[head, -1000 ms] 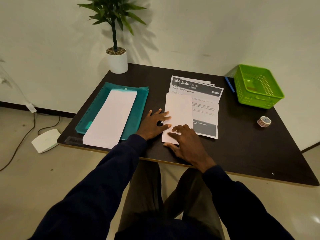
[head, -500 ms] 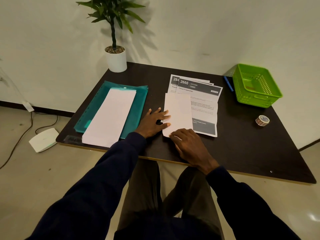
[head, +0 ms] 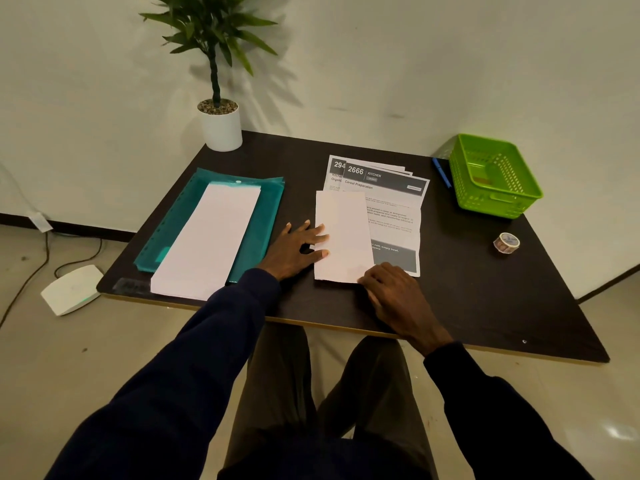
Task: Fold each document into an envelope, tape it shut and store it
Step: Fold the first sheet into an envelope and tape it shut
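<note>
Document [head: 393, 216] mid-table, left part folded over. Left hand [head: 294, 249] fingers splayed flat on fold; right hand [head: 393, 294] fingers bent at near edge, pinch or press unclear. We fear sheet sliding on stack [head: 335, 168] beneath, skewing crease.

- Potted plant [head: 221, 128] at the desk's [head: 467, 306] far left corner
- Stack of envelopes [head: 211, 237] on a folder [head: 173, 233], left side
- Documents [head: 394, 202] in the middle, folded sheet [head: 343, 233] over their left part
- Basket [head: 491, 202] far right, pen [head: 441, 172] just left of it, tape roll [head: 506, 242] before it
</note>
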